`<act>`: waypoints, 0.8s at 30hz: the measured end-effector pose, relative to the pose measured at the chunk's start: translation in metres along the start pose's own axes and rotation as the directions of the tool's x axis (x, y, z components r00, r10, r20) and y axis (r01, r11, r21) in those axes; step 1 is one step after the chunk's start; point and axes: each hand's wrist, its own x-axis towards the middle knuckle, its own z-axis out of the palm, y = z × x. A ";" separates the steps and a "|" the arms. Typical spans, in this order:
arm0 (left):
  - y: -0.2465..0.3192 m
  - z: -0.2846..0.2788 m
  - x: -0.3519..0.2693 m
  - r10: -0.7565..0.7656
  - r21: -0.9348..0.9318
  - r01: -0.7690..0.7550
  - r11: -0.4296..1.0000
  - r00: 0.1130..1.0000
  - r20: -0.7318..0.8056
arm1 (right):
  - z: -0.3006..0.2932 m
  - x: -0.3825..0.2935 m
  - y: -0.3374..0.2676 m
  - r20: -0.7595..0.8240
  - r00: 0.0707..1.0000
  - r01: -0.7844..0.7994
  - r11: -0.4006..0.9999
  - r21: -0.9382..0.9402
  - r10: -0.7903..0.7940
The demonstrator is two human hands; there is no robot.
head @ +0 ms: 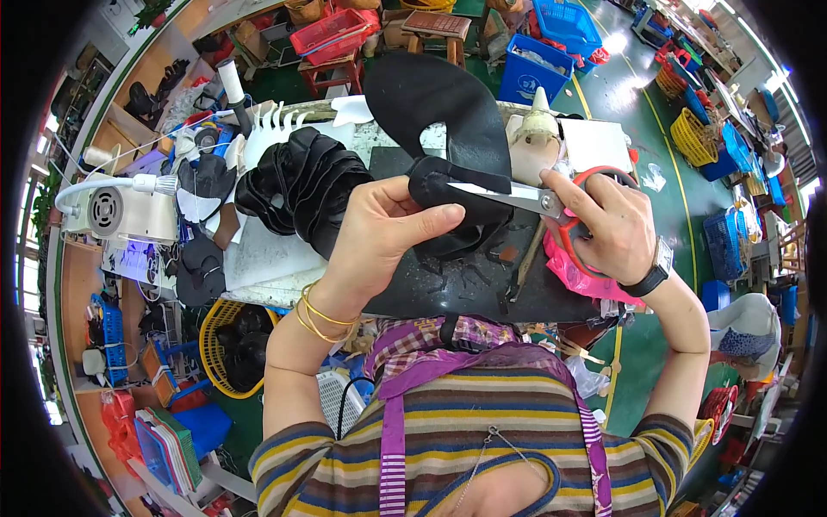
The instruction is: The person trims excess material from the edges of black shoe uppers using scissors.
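Observation:
Pinched between the thumb and fingers of my left hand [387,226] is a curved black leather-like shoe piece [446,103], held up over the worktable. My right hand [607,220] grips a pair of scissors [530,197] with red handles. The blades lie across the edge of the piece, beside my left fingertips; whether they are cutting cannot be made out. Below the hands is a black work mat [426,284] strewn with small dark scraps. A bunched stack of similar black pieces [303,181] rests left of my left hand.
A cream sewing machine [123,210] with a lamp stands at the left. On the table's right are a glue-stained cone-topped container [537,123] and a pink plastic bag [575,265]. A yellow basket [213,349] holds black pieces below. Another person [743,336] sits at the far right.

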 end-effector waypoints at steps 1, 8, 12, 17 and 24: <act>0.001 0.000 0.000 0.006 0.047 -0.005 0.999 1.000 -0.007 | 0.000 -0.001 0.000 0.010 1.000 -0.010 1.000 0.003 0.010; 0.005 0.010 0.001 0.062 0.008 -0.062 0.998 0.998 0.010 | -0.007 0.002 -0.004 -0.009 0.997 -0.070 0.997 0.012 0.071; 0.007 0.012 0.000 0.110 0.041 -0.109 0.993 0.994 -0.008 | -0.006 -0.001 -0.005 -0.031 0.997 -0.074 0.997 0.033 0.075; 0.009 0.011 0.002 0.139 0.064 -0.137 0.988 0.990 -0.014 | -0.010 -0.003 -0.004 -0.040 0.994 -0.104 0.995 0.011 0.104; 0.009 0.017 0.004 0.108 0.059 -0.110 0.992 0.994 0.033 | -0.008 0.003 -0.005 -0.041 0.997 -0.071 0.997 0.018 0.072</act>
